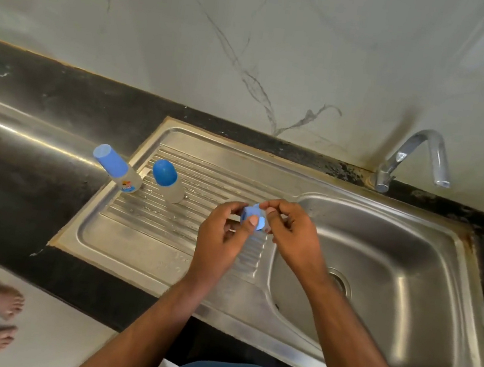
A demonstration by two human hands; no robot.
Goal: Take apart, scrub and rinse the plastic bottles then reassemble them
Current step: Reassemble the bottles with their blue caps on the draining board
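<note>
1. A small plastic bottle with a blue cap was held just right of the frame's centre, above the ribbed drainboard beside the sink basin.
2. The clear body was gripped by the left hand, fingers curled round it and the thumb laid against the cap.
3. The cap top was pinched by the fingertips of the right hand.
4. Two more capped bottles were seen upright at left of centre: one at the drainboard's edge, the other on its ribs.
5. The bottle was judged light and thin-walled, so likely to give under a hard squeeze.
6. The drainboard looked wet in places, so a slippery surface was thought likely.
7. A hold low on the body, with the twisting force applied at the stiffer cap, was judged best.
8. The tap stood at the upper right; no water was seen running.
</note>
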